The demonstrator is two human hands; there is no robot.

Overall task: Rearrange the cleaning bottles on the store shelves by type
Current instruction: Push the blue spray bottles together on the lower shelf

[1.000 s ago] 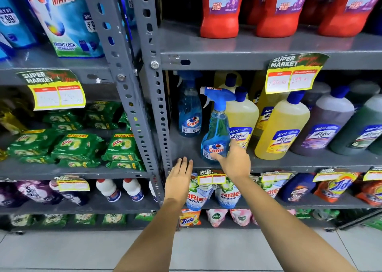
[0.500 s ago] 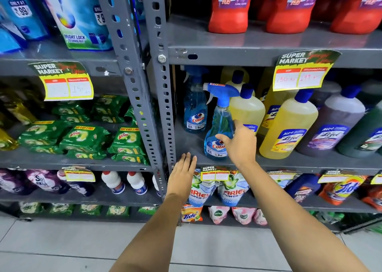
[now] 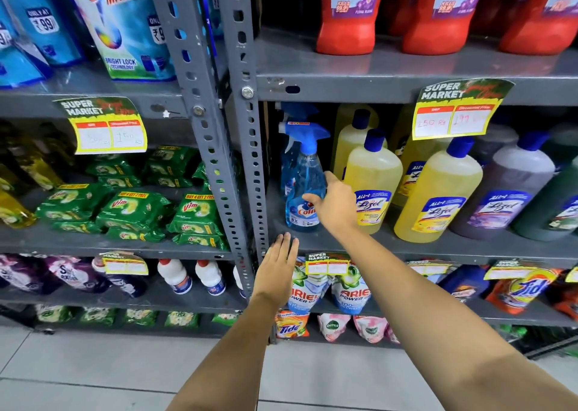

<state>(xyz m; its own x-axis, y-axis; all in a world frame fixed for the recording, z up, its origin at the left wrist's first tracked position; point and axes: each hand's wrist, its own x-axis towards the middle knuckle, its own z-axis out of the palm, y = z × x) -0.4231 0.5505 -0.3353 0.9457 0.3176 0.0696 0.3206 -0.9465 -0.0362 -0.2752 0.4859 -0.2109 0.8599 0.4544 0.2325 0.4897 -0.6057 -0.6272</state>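
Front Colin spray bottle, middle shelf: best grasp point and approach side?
Take the front spray bottle at its narrow neck, just under the blue trigger head, coming from the open shelf front. It stands upright; an upright post crowds its left and a yellow bottle its right, so side approaches look tight. The right hand is already at its right flank.

I see the grey metal shelf (image 3: 438, 248) carrying a blue spray bottle (image 3: 301, 191) at its left end, then yellow bottles (image 3: 434, 191) beside it, all upright.
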